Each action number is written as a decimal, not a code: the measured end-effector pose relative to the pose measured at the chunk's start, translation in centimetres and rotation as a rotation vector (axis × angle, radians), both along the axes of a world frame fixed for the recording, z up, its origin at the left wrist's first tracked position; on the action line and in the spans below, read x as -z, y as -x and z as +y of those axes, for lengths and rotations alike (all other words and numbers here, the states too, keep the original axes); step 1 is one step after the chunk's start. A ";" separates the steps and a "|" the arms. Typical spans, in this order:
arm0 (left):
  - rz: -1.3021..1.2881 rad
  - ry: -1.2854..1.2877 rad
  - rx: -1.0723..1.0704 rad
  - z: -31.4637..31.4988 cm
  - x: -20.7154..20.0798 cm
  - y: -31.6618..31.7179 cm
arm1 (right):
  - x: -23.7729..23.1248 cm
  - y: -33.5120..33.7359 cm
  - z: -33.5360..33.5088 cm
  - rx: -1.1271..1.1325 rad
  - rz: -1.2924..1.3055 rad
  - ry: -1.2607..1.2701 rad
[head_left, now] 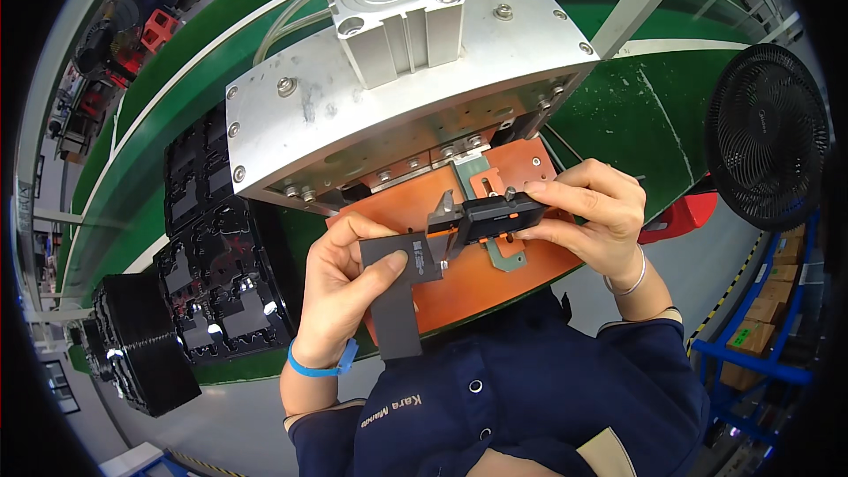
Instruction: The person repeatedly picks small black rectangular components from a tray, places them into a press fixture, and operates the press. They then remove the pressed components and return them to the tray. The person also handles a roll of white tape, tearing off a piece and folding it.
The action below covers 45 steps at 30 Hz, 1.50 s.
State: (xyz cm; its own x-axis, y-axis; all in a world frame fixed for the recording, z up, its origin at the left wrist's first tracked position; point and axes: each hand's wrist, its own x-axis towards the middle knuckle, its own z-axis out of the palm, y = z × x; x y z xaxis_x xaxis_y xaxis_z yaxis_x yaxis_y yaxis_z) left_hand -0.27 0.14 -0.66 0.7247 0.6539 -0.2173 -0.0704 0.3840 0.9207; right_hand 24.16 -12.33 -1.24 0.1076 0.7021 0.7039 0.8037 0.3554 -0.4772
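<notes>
My left hand (pixel 346 276) pinches a flat dark grey piece (pixel 394 318) between thumb and fingers. The piece is angular, with a small pale printed mark near the thumb and a long arm hanging toward my body. My right hand (pixel 594 216) grips the right end of a black digital caliper (pixel 499 219) with thumb and fingers. Grey pointed jaws and a small screw stick up from the caliper. Its left end meets the right edge of the dark piece; whether the jaws clasp that edge I cannot tell. Below both lies an orange plate (pixel 459 300) with a green-grey bracket (pixel 508 256).
A silver press-like fixture (pixel 309 79) with a cylinder (pixel 397 22) on top stands just beyond my hands. Stacked black plastic trays (pixel 225 283) are at left on the green table (pixel 636 115). A black fan (pixel 764 137) stands at right, near a blue rack (pixel 760 362) with cartons.
</notes>
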 end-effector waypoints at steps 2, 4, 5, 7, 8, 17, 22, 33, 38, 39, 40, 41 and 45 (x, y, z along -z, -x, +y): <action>0.003 0.005 0.001 0.0 0.0 0.0 | 0.0 0.0 0.0 -0.002 0.007 0.000; 0.005 0.011 0.005 0.0 -0.1 0.0 | 0.0 0.0 0.0 0.000 0.010 -0.003; 0.003 0.012 0.002 0.0 0.0 0.0 | 0.0 0.0 0.0 0.001 0.010 -0.006; -0.002 0.014 -0.004 0.0 0.0 0.0 | 0.0 0.0 0.0 -0.001 0.012 -0.011; -0.004 0.014 0.002 0.1 0.0 0.0 | 0.0 0.0 0.0 -0.003 0.015 -0.012; 0.002 0.039 0.019 0.2 -0.3 0.3 | 0.0 0.1 0.2 -0.015 0.017 -0.004; -0.005 0.013 0.025 0.3 -0.2 0.1 | 0.1 0.0 0.0 -0.015 0.000 -0.010; -0.006 0.073 -0.027 -0.1 -1.0 1.2 | -0.9 0.1 -0.8 -0.035 0.075 0.068; 0.417 -0.940 -0.608 -0.5 -5.1 7.6 | 0.5 -4.7 -6.8 0.111 0.373 0.074; 0.593 -1.182 -0.801 -0.1 -5.4 8.6 | 1.2 -6.2 -7.8 0.172 0.444 0.069; 0.683 -1.309 -0.878 1.0 -4.9 9.8 | 2.0 -7.5 -8.7 0.290 0.477 0.104; 0.769 -1.435 -0.952 2.4 -3.8 10.8 | 3.1 -9.1 -9.3 0.413 0.506 0.140; 1.034 -1.800 -0.705 7.3 0.6 13.5 | 9.3 -16.1 -10.1 0.574 0.550 0.293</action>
